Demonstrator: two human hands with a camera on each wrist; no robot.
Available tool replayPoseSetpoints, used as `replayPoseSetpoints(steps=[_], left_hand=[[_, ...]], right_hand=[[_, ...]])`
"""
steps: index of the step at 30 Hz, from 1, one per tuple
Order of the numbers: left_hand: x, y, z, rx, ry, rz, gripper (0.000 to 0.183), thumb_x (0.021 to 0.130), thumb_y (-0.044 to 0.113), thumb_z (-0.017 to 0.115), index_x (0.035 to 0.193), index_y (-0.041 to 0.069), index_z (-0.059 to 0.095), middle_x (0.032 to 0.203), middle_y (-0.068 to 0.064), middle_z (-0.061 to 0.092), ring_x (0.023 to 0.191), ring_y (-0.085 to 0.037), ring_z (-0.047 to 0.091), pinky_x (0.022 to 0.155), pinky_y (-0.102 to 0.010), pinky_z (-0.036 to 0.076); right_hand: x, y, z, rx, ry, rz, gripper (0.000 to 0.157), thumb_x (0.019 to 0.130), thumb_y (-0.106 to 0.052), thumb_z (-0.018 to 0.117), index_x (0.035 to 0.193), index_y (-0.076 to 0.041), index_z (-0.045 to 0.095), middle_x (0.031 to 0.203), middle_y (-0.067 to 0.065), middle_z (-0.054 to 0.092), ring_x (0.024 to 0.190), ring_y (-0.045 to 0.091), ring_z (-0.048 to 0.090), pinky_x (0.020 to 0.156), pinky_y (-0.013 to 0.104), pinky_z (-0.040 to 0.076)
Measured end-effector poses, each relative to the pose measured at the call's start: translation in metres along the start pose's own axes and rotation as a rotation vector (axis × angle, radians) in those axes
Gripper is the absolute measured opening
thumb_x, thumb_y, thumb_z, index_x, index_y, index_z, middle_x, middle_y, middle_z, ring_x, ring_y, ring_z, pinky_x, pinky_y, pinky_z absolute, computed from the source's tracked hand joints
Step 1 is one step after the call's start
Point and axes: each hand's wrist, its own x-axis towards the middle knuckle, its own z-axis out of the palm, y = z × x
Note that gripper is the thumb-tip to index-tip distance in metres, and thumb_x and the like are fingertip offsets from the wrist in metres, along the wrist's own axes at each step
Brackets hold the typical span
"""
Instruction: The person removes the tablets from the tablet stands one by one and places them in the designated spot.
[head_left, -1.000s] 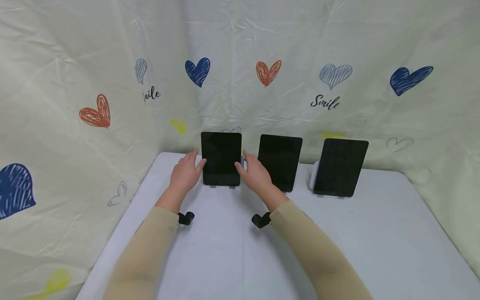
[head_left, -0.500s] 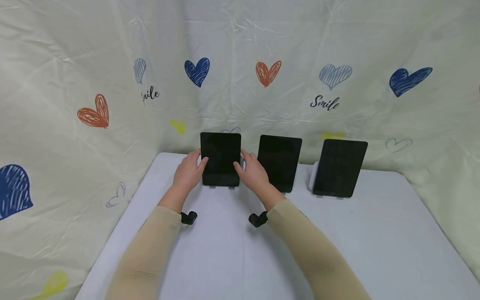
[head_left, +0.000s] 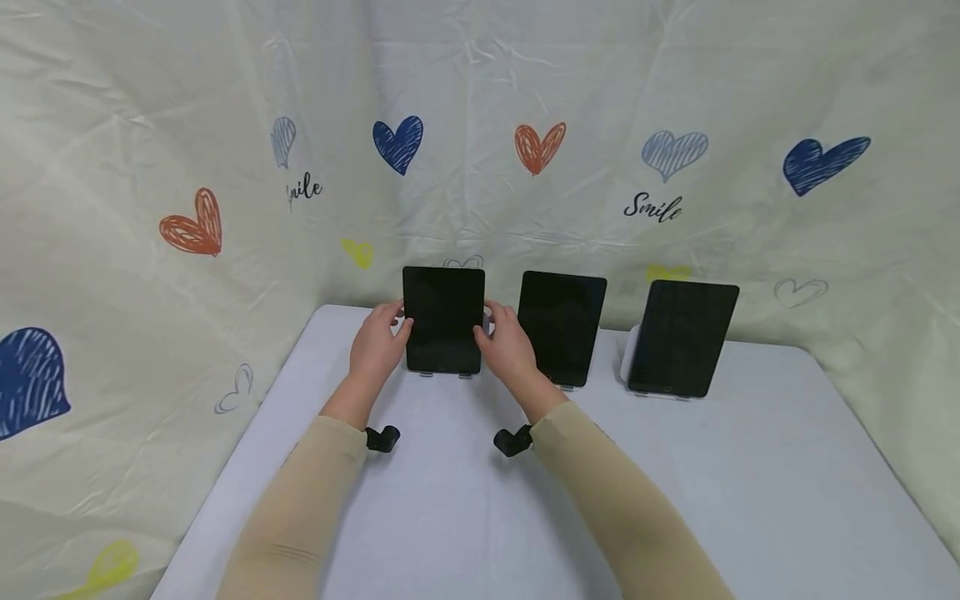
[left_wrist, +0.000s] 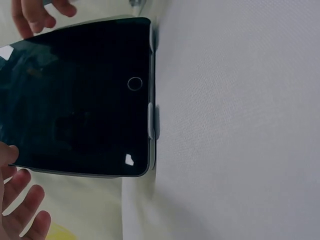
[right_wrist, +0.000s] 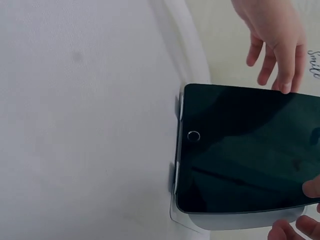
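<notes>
The leftmost of three dark-screened tablets (head_left: 444, 321) stands upright, leaning back on a stand whose small front lips (left_wrist: 151, 121) catch its lower edge. My left hand (head_left: 377, 337) pinches its left side, thumb on the front edge and the other fingers toward the back. On the opposite side, my right hand (head_left: 508, 340) does the same. In the right wrist view, the right thumb (right_wrist: 312, 188) lies over the screen's edge, and a pale stand part (right_wrist: 240, 221) shows behind the tablet. The round home button (right_wrist: 193, 136) faces me.
A second tablet (head_left: 561, 325) stands close to my right hand, partly behind it. Farther right a third tablet (head_left: 681, 337) leans on a white stand (head_left: 628, 354). The white-covered table (head_left: 480, 517) ends at a heart-printed curtain (head_left: 465, 200).
Both hands have moved inward to the left tablet's sides, and their fingers have curled in at its edges. The three tablets have stayed in place.
</notes>
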Motion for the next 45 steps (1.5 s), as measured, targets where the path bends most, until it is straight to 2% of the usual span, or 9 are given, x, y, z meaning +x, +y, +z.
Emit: replayPoseSetpoints(steps=[4, 10, 20, 30, 37, 45], left_hand=[[-0.002, 0.000, 0.000, -0.019, 0.029, -0.015, 0.043, 0.101, 0.027, 0.059, 0.141, 0.012, 0.057, 0.116, -0.006, 0.064, 0.106, -0.024, 0.060, 0.088, -0.041, 0.051], [-0.004, 0.001, -0.002, -0.052, 0.065, -0.054, 0.039, 0.101, 0.027, 0.060, 0.138, 0.016, 0.060, 0.116, -0.006, 0.068, 0.104, -0.025, 0.062, 0.089, -0.042, 0.051], [-0.010, 0.000, -0.004, -0.102, 0.110, -0.082, 0.036, 0.100, 0.027, 0.062, 0.134, 0.018, 0.065, 0.109, -0.005, 0.072, 0.099, -0.025, 0.063, 0.084, -0.042, 0.051], [-0.015, 0.001, 0.002, -0.202, 0.151, -0.117, 0.037, 0.099, 0.028, 0.062, 0.136, 0.022, 0.063, 0.111, -0.004, 0.072, 0.093, -0.023, 0.060, 0.074, -0.035, 0.051], [-0.020, 0.007, -0.003, -0.275, 0.233, -0.054, 0.034, 0.098, 0.023, 0.064, 0.132, 0.021, 0.067, 0.106, -0.003, 0.071, 0.081, -0.021, 0.057, 0.069, -0.034, 0.046], [-0.022, 0.009, -0.010, -0.283, 0.198, -0.046, 0.034, 0.099, 0.024, 0.063, 0.132, 0.022, 0.066, 0.106, -0.002, 0.071, 0.079, -0.020, 0.055, 0.065, -0.033, 0.045]], right_hand=[[-0.001, 0.001, 0.001, 0.026, 0.032, -0.005, 0.049, 0.101, -0.027, 0.059, 0.145, -0.015, 0.043, 0.122, 0.006, 0.054, 0.089, 0.019, 0.058, 0.072, 0.031, 0.054], [-0.002, 0.001, 0.001, 0.040, 0.091, -0.037, 0.041, 0.101, -0.024, 0.060, 0.138, -0.015, 0.048, 0.114, 0.004, 0.061, 0.082, 0.019, 0.058, 0.067, 0.032, 0.052], [-0.002, 0.001, 0.006, 0.003, 0.113, -0.035, 0.036, 0.101, -0.023, 0.059, 0.135, -0.017, 0.049, 0.111, 0.005, 0.069, 0.086, 0.020, 0.065, 0.074, 0.037, 0.054], [-0.004, 0.002, 0.007, 0.088, 0.144, -0.002, 0.033, 0.101, -0.023, 0.059, 0.133, -0.020, 0.051, 0.112, 0.005, 0.070, 0.089, 0.021, 0.066, 0.072, 0.037, 0.055], [-0.009, 0.001, 0.004, 0.163, 0.157, -0.021, 0.033, 0.100, -0.023, 0.061, 0.132, -0.021, 0.053, 0.112, 0.005, 0.070, 0.097, 0.023, 0.068, 0.071, 0.037, 0.055], [-0.016, 0.001, -0.005, 0.251, 0.124, 0.010, 0.034, 0.099, -0.022, 0.063, 0.132, -0.023, 0.054, 0.111, 0.004, 0.070, 0.098, 0.022, 0.069, 0.074, 0.038, 0.055]])
